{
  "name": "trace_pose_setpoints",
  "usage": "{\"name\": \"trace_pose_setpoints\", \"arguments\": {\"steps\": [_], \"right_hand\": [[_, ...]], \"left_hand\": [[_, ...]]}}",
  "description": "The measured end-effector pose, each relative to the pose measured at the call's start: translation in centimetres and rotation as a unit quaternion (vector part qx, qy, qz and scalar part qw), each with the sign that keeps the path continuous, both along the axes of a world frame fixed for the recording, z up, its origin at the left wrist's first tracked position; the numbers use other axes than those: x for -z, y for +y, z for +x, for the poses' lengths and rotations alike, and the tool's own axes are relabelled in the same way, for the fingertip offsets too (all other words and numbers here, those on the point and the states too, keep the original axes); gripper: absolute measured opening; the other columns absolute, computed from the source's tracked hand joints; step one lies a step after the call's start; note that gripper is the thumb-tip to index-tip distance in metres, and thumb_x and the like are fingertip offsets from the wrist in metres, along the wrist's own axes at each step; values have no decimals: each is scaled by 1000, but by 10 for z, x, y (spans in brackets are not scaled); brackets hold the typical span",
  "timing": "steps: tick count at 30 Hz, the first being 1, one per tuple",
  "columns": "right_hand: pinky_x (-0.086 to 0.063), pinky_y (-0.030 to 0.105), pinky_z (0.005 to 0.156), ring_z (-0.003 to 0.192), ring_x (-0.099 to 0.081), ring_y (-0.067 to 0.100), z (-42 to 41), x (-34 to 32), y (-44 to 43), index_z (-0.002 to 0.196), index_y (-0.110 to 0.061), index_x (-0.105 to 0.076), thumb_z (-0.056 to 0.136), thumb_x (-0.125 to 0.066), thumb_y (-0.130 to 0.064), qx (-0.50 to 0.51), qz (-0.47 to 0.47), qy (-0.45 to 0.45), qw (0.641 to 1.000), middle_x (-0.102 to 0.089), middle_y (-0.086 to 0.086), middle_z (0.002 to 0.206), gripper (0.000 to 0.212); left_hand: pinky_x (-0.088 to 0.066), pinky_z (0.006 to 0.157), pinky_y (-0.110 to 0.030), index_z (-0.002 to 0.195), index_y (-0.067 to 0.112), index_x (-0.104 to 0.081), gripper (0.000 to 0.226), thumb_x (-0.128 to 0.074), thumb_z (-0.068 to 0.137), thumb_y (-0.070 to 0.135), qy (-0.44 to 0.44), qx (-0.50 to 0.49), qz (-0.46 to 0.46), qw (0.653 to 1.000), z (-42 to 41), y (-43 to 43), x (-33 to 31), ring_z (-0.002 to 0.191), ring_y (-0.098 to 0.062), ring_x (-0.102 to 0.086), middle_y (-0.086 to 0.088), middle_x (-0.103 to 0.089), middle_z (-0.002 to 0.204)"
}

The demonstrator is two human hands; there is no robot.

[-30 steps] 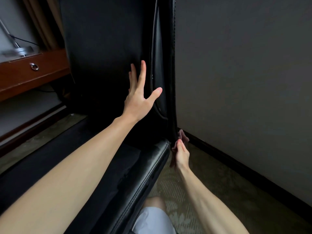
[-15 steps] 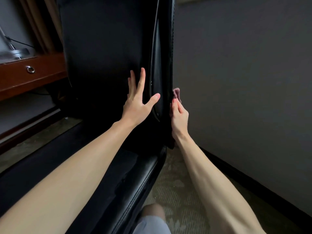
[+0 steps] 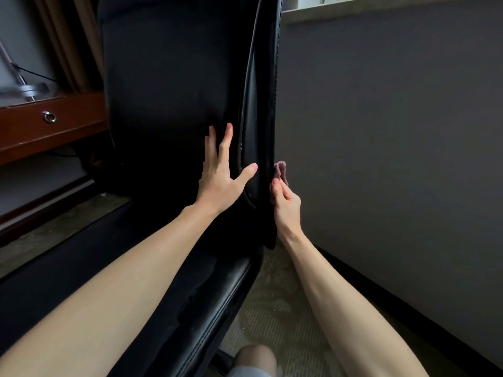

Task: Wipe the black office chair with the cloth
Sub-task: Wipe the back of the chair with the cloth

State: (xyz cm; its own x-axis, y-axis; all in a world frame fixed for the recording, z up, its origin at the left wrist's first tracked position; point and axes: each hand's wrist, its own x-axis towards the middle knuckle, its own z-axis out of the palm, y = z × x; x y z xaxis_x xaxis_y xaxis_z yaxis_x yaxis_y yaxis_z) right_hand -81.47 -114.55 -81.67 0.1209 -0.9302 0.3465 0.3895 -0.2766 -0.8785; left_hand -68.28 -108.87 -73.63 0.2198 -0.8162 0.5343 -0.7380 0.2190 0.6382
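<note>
The chair (image 3: 174, 110) fills the centre, its backrest upright with the wall (image 3: 394, 159) near its right edge. The left hand (image 3: 220, 180) lies flat on the backrest, fingers spread. The right hand (image 3: 285, 205) pinches the cloth (image 3: 279, 170) against that edge. Best to brace firmly and stroke along the seam; room beside the wall looks narrow.

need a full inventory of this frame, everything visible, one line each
office chair: 1, black, centre, backrest upright, seat running to lower left
cloth: 1, dusky pink, at the backrest's right edge
desk: 1, reddish-brown wood, left, with a ring pull
lamp base: 1, silver, on the desk
curtain: 1, tan, upper left
wall: 1, grey, right
carpet: patterned beige, floor
left hand: flat on the backrest front
right hand: holding the cloth
knee: bottom centre
</note>
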Motion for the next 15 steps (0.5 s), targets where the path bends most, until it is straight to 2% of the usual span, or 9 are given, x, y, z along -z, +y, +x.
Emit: {"name": "trace_pose_setpoints", "arguments": {"steps": [4,8,12,15], "right_hand": [[-33,23,113,131,-42,-8,-5,-12,-2,130,-16,-61,103,-49,-15,0,20,38,999,-57,-36,123,30],[-34,27,115,122,-45,-16,-15,-32,-3,129,-15,-61,101,-52,-20,9,73,74,995,-56,-37,120,30],[-36,33,115,127,-48,-6,-21,-75,3,125,-23,-65,98,-54,-27,20,130,84,988,-58,-31,128,29],[-35,34,113,126,-51,-2,-23,-121,15,124,-26,-67,95,-58,-37,12,161,97,982,-56,-32,131,33]], "left_hand": [[-20,118,-46,154,46,-8,83,-62,92,46,2,4,-18,1000,8,5,-5,153,-15,5,1,9,166],[-35,110,-49,146,51,-22,69,-56,86,57,-25,-9,6,1000,24,18,-22,148,-16,-15,5,-6,162],[-34,103,-43,144,47,-32,60,-62,92,45,-4,-16,36,999,22,27,-62,148,-15,-15,7,-8,162],[-33,104,-42,144,48,-33,57,-60,93,46,14,-10,72,997,17,35,-102,148,-13,-13,11,-7,161]]}}
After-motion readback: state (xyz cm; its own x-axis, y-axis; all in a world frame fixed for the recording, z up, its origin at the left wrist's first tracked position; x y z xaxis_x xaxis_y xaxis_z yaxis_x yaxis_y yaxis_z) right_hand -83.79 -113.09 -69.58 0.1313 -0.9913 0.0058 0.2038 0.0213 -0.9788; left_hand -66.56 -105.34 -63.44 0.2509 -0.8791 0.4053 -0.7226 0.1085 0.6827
